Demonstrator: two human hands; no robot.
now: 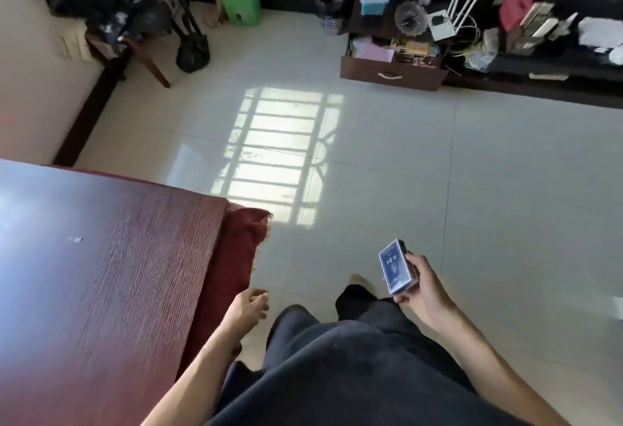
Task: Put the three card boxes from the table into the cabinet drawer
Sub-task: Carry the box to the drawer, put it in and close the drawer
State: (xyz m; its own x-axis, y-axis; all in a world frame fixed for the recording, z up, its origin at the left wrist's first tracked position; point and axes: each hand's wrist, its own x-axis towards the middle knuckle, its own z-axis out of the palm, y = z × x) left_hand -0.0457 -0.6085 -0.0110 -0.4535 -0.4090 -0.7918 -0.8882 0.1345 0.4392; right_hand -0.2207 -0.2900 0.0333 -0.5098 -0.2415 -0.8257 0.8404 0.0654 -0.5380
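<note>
Right hand (421, 287) is gripping a blue card box (395, 267) — fingers along one long side, thumb at the near end, box tilted face-up above the floor (387, 162). Left hand (247, 307) is hanging empty, fingers loosely curled, just beside the table (101, 257) edge and a red cushion (232, 257). The tabletop is showing no card boxes in the part in view, only a small pale scrap. Sunlight is casting a barred window pattern on the pale tiles. Across the room, well apart from the hands, the cabinet (377, 7) drawer (391, 71) is standing open — pink paper and assorted clutter inside; contents too blurred to identify card boxes. A router (445, 21) is sitting on top.
</note>
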